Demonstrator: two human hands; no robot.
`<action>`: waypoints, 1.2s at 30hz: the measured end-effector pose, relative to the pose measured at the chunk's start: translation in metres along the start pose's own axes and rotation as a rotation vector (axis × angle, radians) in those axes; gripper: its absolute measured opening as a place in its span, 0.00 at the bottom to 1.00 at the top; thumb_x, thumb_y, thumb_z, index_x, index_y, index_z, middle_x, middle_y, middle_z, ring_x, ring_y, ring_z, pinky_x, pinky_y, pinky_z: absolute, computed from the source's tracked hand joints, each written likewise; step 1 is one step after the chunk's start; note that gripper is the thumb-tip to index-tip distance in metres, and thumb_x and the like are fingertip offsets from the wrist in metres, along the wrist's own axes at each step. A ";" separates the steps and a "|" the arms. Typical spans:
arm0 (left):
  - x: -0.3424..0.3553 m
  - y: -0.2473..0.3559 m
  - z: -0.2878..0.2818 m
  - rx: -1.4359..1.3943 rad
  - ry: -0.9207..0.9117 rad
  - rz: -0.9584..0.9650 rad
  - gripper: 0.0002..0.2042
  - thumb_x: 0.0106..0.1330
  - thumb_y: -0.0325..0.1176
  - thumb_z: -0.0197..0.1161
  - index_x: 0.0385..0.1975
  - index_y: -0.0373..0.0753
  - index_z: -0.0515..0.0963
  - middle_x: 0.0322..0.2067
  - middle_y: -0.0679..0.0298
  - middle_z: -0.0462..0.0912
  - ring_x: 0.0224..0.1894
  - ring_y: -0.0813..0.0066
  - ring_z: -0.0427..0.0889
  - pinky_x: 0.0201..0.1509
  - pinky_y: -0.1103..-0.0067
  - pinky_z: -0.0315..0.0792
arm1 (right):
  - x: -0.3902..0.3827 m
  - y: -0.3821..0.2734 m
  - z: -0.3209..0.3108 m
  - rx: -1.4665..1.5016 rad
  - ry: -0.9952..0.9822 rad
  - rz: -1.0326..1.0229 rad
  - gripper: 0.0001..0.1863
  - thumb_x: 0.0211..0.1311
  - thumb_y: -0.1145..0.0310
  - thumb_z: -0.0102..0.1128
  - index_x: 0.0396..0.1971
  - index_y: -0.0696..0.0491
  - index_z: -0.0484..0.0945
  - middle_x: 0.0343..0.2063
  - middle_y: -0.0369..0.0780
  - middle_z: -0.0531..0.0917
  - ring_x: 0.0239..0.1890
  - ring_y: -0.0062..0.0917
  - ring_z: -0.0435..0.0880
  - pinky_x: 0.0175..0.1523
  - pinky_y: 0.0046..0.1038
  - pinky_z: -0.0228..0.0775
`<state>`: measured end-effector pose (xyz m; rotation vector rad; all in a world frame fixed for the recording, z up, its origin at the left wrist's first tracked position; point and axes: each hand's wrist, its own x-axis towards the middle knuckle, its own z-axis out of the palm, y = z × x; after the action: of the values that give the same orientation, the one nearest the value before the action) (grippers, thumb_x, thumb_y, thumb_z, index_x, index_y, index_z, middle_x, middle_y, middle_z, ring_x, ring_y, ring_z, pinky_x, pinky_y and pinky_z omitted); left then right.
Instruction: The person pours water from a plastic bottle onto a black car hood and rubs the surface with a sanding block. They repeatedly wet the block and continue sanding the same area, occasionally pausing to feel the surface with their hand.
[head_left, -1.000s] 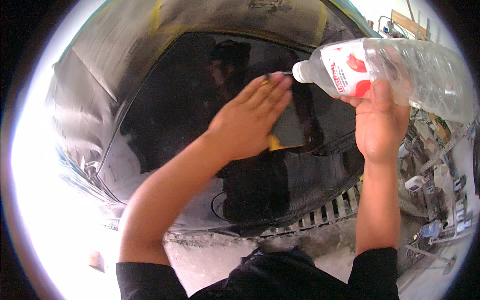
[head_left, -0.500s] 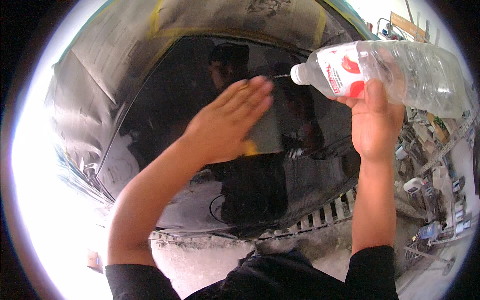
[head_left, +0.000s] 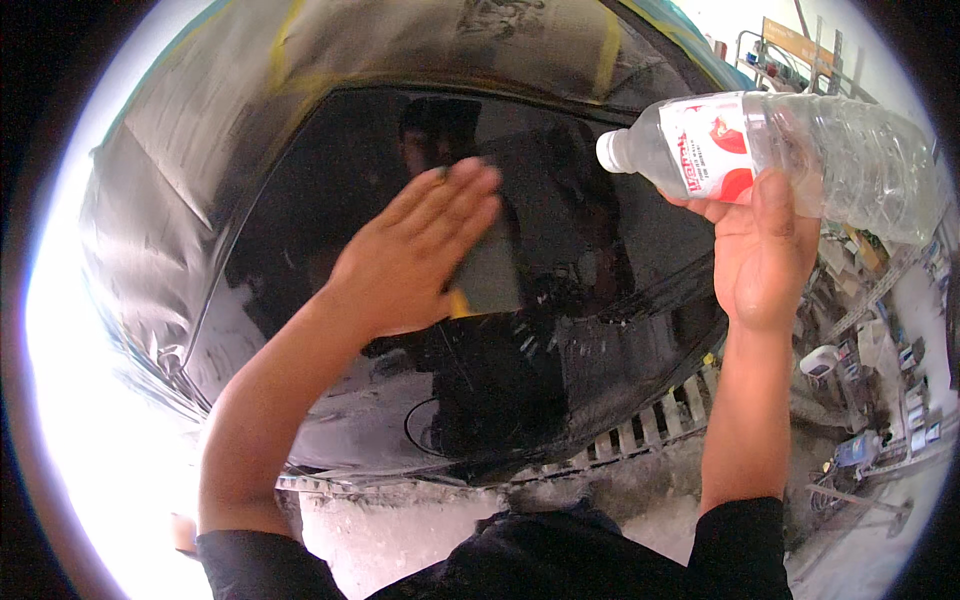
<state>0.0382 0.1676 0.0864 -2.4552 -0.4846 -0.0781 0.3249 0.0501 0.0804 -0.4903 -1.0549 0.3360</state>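
My left hand (head_left: pixel 405 260) lies flat on a glossy black car panel (head_left: pixel 300 220), fingers together and slightly blurred. Beneath its palm and fingers is a grey sheet, apparently sandpaper (head_left: pixel 492 278), with a small yellow piece (head_left: pixel 459 304) showing by the thumb. To the right, my right hand (head_left: pixel 765 250) is wrapped around a clear plastic water bottle (head_left: pixel 860 160). The bottle lies nearly level, its white cap pointing left over the panel. It carries a white and red label, and the far-side fingers show only in part.
Brownish masking paper (head_left: pixel 200 130) edged with yellow tape covers the car beyond and left of the panel. A slatted pallet (head_left: pixel 650 425) sits low behind the panel's near edge. Tools, a white jug (head_left: pixel 820 361) and a blue container (head_left: pixel 857 450) crowd the right.
My left hand has slid left across the panel with the grey sheet. The bottle has shifted slightly right and down in view; the thin water jet from its cap no longer shows.
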 end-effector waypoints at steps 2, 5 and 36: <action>-0.004 0.000 0.005 -0.002 0.024 -0.025 0.45 0.57 0.46 0.65 0.74 0.30 0.58 0.78 0.48 0.51 0.81 0.56 0.45 0.84 0.63 0.38 | -0.004 -0.001 -0.004 -0.039 0.022 0.017 0.37 0.68 0.58 0.68 0.68 0.59 0.61 0.52 0.48 0.81 0.45 0.34 0.88 0.43 0.36 0.87; 0.035 0.012 0.005 -0.061 0.097 -0.008 0.47 0.54 0.46 0.68 0.73 0.29 0.58 0.78 0.48 0.51 0.81 0.54 0.45 0.84 0.62 0.39 | -0.005 0.002 -0.006 -0.007 0.009 0.024 0.38 0.67 0.58 0.69 0.69 0.59 0.60 0.52 0.47 0.81 0.46 0.34 0.88 0.43 0.36 0.87; 0.052 0.044 0.016 -0.091 0.182 0.021 0.39 0.62 0.43 0.62 0.73 0.34 0.62 0.77 0.54 0.56 0.80 0.60 0.50 0.83 0.64 0.42 | -0.023 -0.005 -0.010 -0.054 -0.043 0.068 0.38 0.64 0.54 0.72 0.64 0.61 0.66 0.46 0.44 0.84 0.44 0.25 0.86 0.45 0.27 0.83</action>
<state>0.1013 0.1610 0.0574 -2.5110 -0.3828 -0.3186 0.3231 0.0325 0.0621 -0.5703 -1.0930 0.3801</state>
